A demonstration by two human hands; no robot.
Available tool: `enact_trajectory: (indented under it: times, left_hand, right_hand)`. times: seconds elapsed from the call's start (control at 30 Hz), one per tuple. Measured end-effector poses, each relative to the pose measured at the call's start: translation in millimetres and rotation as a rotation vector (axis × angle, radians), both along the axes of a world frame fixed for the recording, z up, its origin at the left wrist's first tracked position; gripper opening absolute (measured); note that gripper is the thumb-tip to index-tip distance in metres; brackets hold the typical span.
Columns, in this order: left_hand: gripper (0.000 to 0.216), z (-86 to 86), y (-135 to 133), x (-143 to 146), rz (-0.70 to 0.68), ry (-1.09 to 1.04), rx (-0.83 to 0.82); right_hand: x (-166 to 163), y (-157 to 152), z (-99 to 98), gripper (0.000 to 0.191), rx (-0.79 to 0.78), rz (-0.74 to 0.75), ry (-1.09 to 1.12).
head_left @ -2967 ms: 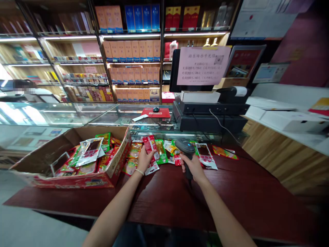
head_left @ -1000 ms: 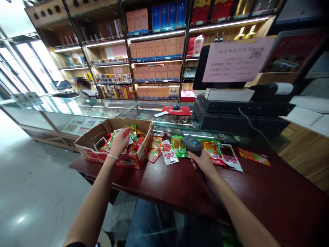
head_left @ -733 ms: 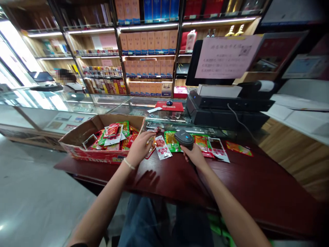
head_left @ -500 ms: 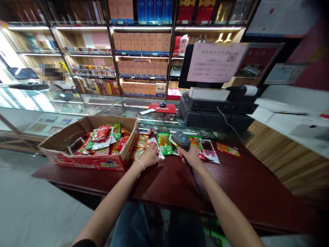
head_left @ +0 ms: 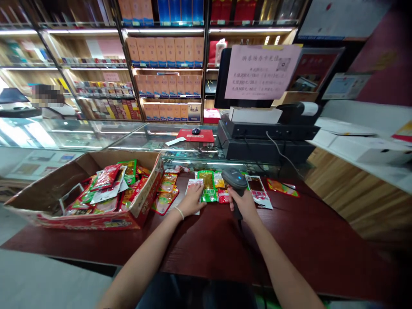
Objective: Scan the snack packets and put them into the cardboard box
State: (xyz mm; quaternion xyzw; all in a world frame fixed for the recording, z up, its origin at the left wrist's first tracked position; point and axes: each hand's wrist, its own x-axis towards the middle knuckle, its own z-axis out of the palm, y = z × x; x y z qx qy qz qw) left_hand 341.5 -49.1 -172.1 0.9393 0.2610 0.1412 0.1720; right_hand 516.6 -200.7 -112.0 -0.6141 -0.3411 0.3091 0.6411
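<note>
My left hand (head_left: 193, 198) rests with its fingers stretched out on a white snack packet (head_left: 195, 183), which it partly covers. Just right of it lies a green and gold snack packet (head_left: 207, 185). Gripped in my right hand (head_left: 245, 204) is a black barcode scanner (head_left: 234, 179), its head pointing away from me and a small blue light on top. The scanner is above a row of packets, among them a small red packet (head_left: 223, 196) and a white packet with a dark window (head_left: 258, 189). Its cable runs down toward the front edge.
An open cardboard box (head_left: 128, 221) full of snack packets stands at the left on the dark red table (head_left: 206, 240). More packets (head_left: 165, 199) lie beside it. Behind are a glass counter (head_left: 128, 136), a cash register (head_left: 267, 143), a mouse (head_left: 196, 131) and a person (head_left: 53, 105) at far left.
The white packet under my left hand has turned straighter and lies flatter. My right hand has shifted the scanner slightly right along the row. The whole view has moved a little.
</note>
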Motion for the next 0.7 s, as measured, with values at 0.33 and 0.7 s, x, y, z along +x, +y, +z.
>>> enact_trajectory:
  times: [0.33, 0.7]
  left_hand:
    - [0.05, 20.8, -14, -12, 0.115, 0.095, 0.02]
    - [0.033, 49.4, 8, -35, 0.278, -0.592, -0.221]
  right_hand:
    - [-5, -1, -0.9, 0.04, -0.016, 0.019, -0.007]
    - [-2, -1, -7.6, 0.041, -0.005, 0.004, -0.039]
